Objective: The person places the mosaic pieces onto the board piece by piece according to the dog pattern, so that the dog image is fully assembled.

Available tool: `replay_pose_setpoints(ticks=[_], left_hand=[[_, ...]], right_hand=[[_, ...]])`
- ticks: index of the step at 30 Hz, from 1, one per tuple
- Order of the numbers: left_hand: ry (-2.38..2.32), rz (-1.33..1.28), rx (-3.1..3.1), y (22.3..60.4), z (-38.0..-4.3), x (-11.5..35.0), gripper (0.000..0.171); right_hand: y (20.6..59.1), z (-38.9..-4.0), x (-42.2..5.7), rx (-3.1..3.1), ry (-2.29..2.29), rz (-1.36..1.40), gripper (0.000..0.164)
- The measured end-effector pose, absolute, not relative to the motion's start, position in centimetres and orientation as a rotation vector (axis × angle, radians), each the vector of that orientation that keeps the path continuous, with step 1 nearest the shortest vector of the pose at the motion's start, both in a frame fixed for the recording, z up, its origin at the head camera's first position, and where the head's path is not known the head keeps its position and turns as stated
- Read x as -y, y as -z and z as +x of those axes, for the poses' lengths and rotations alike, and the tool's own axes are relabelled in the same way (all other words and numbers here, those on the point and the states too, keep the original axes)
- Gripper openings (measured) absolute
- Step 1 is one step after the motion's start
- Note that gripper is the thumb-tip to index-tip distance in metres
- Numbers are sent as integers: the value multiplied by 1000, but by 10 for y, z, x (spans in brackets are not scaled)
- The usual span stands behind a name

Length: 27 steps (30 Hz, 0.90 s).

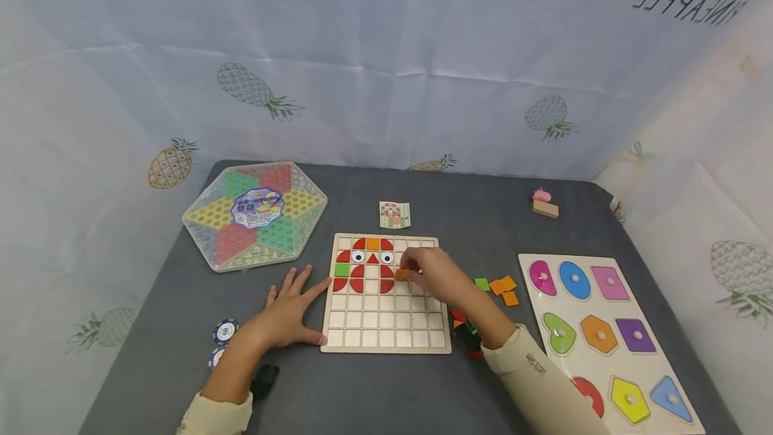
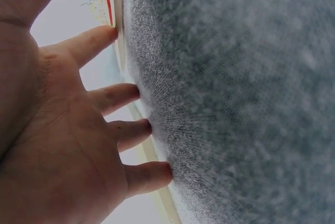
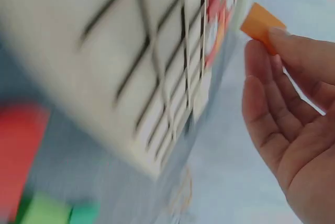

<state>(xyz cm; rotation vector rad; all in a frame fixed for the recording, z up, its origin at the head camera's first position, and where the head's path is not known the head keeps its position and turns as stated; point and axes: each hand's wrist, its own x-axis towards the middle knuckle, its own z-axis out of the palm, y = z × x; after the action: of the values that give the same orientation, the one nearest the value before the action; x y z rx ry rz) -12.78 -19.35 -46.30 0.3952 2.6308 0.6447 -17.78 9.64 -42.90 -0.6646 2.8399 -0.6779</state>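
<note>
A wooden grid board (image 1: 386, 340) lies mid-table, its upper left part filled with red curved pieces, two eye tiles (image 1: 357, 257), a green square tile (image 1: 341, 270) and an orange square tile (image 1: 373, 244). My right hand (image 1: 436, 275) is over the board's right half. Between thumb and fingertips it pinches an orange square tile (image 3: 259, 22), just right of the red pieces. My left hand (image 1: 288, 314) is spread flat at the board's left side, thumb and index fingertip at its edge, other fingertips on the table.
A small picture card (image 1: 394, 215) lies behind the board. Loose orange tiles (image 1: 510, 299) and red and green pieces (image 1: 458, 315) lie to its right, beside a shape puzzle (image 1: 564, 288). On the left are a hexagonal Chinese checkers box (image 1: 258, 213) and poker chips (image 1: 225, 331).
</note>
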Motion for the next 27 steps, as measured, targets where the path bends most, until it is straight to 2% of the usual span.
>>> replay_pose_setpoints(ticks=[9,21,27], left_hand=[[-630,387,-2630,462,-128,190,103],[-602,382,-2633,461,-129,190,103],[-604,382,-2633,463,-129,191,103]], right_hand=[[445,-181,-51,-2812,615,-828,3],[448,-177,-46,-2852,494,-843,4],[453,-173,-46,-2961,253,-1026,7]])
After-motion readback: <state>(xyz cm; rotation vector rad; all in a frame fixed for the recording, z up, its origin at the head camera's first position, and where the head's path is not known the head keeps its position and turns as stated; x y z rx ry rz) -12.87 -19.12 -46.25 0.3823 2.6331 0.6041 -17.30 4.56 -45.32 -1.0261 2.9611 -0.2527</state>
